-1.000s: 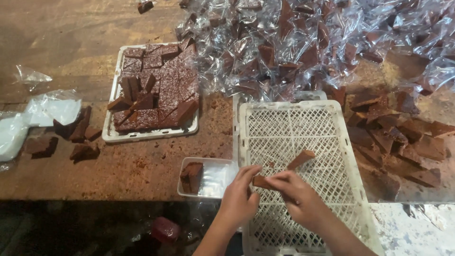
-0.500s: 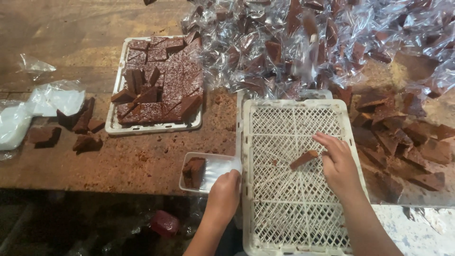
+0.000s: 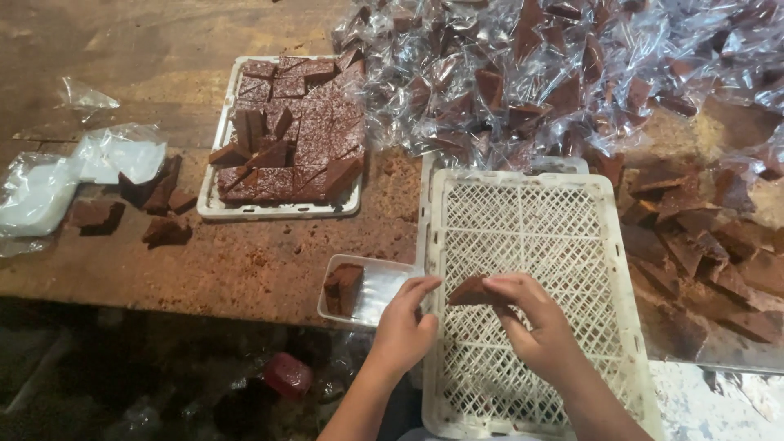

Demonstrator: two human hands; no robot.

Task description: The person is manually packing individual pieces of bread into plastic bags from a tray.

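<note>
My right hand (image 3: pixel 535 322) pinches a brown wedge-shaped piece (image 3: pixel 472 291) over the near part of the white lattice crate (image 3: pixel 608 269). My left hand (image 3: pixel 407 320) is just left of it, fingertips reaching the piece's left end; whether they grip it I cannot tell. A small clear plastic tray (image 3: pixel 384 282) holding one brown block (image 3: pixel 344 286) lies left of the crate, close to my left hand.
A white tray (image 3: pixel 278 211) of cut brown slabs sits at the back left. Loose brown pieces (image 3: pixel 163 196) and clear bags (image 3: pixel 49 184) lie at far left. A heap of wrapped pieces (image 3: pixel 531 73) fills the back; unwrapped pieces (image 3: pixel 702 245) lie right of the crate.
My right hand picked the brown piece up off the crate and brought it toward me. My left hand rose from the crate's edge to meet it.
</note>
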